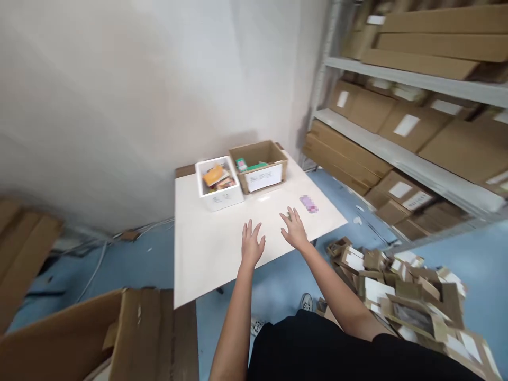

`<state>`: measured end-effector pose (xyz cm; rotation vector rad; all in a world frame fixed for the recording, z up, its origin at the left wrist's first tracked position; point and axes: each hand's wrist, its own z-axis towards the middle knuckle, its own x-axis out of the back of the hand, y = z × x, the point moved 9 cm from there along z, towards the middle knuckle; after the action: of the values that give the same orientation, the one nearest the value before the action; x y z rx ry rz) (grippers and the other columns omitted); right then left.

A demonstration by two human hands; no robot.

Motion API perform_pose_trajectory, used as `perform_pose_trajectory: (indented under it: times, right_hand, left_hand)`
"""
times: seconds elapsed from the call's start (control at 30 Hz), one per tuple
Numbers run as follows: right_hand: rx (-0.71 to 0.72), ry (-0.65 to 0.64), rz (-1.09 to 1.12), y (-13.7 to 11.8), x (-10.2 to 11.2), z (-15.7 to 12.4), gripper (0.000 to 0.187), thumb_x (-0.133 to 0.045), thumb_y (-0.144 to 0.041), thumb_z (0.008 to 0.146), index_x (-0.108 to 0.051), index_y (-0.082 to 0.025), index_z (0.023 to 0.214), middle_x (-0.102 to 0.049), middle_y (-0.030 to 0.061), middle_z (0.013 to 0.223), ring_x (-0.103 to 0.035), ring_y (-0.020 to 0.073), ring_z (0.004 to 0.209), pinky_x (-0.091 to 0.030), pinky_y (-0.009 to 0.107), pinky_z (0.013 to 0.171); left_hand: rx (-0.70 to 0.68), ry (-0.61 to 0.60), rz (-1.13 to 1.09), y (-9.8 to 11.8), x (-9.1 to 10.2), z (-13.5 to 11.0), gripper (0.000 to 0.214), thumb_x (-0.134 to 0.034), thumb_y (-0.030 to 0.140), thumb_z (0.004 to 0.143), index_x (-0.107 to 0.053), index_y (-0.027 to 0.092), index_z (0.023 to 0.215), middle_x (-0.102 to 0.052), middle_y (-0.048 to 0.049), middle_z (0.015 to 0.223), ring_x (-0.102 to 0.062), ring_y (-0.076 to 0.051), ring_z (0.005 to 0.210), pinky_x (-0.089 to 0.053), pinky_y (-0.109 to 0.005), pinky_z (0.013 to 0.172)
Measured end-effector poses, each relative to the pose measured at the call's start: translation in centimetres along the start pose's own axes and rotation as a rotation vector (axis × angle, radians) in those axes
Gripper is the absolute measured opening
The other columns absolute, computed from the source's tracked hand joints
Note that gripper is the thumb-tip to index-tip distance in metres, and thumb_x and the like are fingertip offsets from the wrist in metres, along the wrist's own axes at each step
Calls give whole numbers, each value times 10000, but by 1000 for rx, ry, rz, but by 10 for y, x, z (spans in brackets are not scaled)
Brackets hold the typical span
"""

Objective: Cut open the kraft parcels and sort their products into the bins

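Observation:
Both of my hands reach out over the white table (202, 248), palms down. My left hand (251, 244) is empty, with its fingers spread above the near part of the tabletop. To its right, my right hand (294, 228) also has its fingers apart. A small greenish thing (289, 216) shows by those fingers, too small to name; whether they touch it I cannot tell. Just beyond the right hand lies a flat purple-pink item (308, 203), its surface pixelated. Toward the back stand a white box (222, 201) of mixed packets and a labelled cardboard box (282, 172) with green items inside.
A metal shelf rack (397, 153) full of cartons rises on the right. Below it, a heap of small cardboard boxes (400, 296) covers the floor. A large open carton (130, 333) stands at the lower left, close to the table's corner. A wall backs the table.

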<state>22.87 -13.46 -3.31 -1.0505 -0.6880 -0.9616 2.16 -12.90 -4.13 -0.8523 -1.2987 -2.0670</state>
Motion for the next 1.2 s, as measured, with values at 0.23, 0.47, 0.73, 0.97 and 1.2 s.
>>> perform_pose_trajectory:
  times: [0.23,0.47,0.73,0.97,1.2]
  right_hand:
    - [354,-128,149,-212,-112,11,644,-641,-213,928,-520,-257,1559,-260,118,1747,-241,411,1598,-385,644,1213]
    - [760,-353,298,-437,-209,-38,630,-639,-206,929,-533,-244,1548,-277,130,1738,-259,412,1591,-407,633,1205]
    - [1082,-597,418,-616,-291,-123,676,-663,-191,903,-525,-241,1563,-235,117,1754,-235,404,1598,-368,615,1245]
    - [1222,-795,433,-735,-364,-161,649,-641,-202,928,-518,-216,1566,-241,140,1747,-233,403,1595,-351,616,1250]
    - [1277,-998,410,-827,-454,-181,670,-625,-210,939,-482,-225,1594,-221,126,1753,-203,389,1604,-330,613,1258]
  left_hand:
    - [302,208,91,-149,147,-114,560,-635,254,952,-570,269,1508,-376,-109,1712,-288,-370,1605,-389,-599,1253]
    - [690,483,184,-257,287,-284,553,-610,282,962,-571,259,1513,-408,-112,1691,-345,-355,1577,-394,-571,1252]
    - [1048,709,244,-301,352,-460,540,-587,310,974,-565,273,1513,-414,-105,1684,-346,-344,1575,-398,-570,1251]
    - [1302,781,301,-351,401,-545,543,-595,335,975,-565,259,1511,-407,-114,1687,-365,-342,1563,-386,-556,1262]
    - [1570,740,223,-429,421,-602,583,-657,305,936,-563,274,1510,-401,-110,1693,-378,-351,1555,-395,-543,1253]
